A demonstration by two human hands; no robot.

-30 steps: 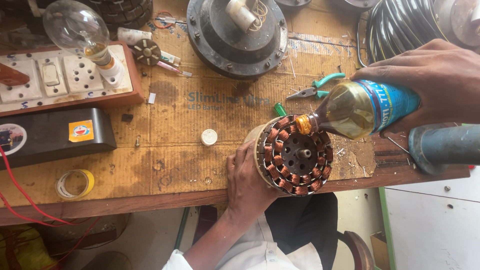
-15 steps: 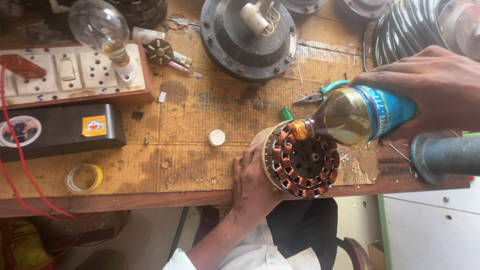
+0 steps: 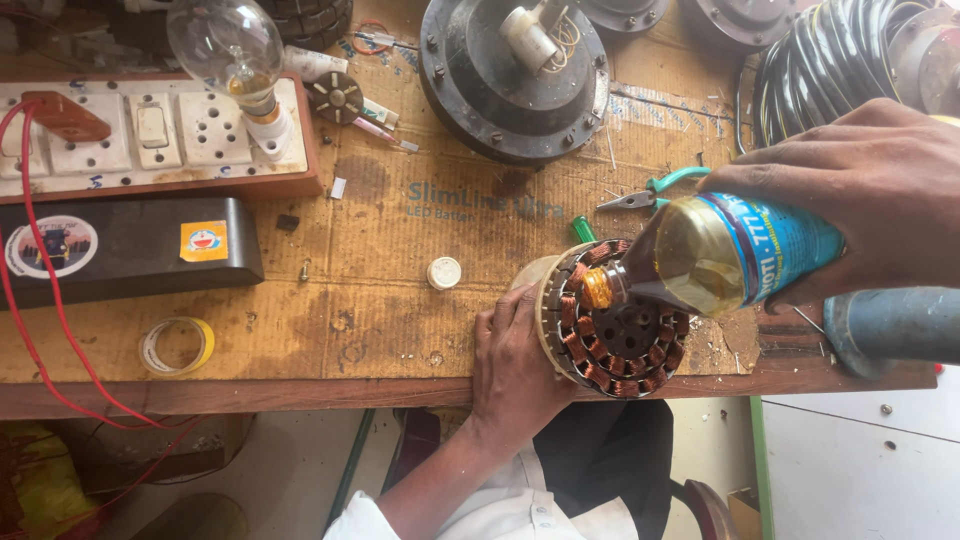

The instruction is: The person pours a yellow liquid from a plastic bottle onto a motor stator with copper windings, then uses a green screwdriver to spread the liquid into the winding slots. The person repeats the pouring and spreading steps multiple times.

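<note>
A round motor stator [image 3: 618, 322] with copper windings sits tilted at the near edge of the workbench. My left hand [image 3: 515, 360] grips its left side. My right hand [image 3: 860, 190] holds a clear plastic bottle [image 3: 735, 255] of yellow oil with a blue label, tipped on its side. The bottle's orange nozzle touches the windings at the stator's upper left. A small white cap [image 3: 444, 272] lies on the cardboard to the left of the stator.
A dark fan motor housing [image 3: 515, 75] stands behind. Green-handled pliers [image 3: 650, 190] lie near it. At the left are a switchboard with a bulb [image 3: 225, 50], a black box [image 3: 120, 250], a tape roll [image 3: 175, 345] and red wires [image 3: 40, 300]. A grey cylinder [image 3: 890, 325] lies at the right.
The view has shifted slightly. The bottle stays tipped over the stator, its nozzle now lower on the windings. My left hand keeps its grip.
</note>
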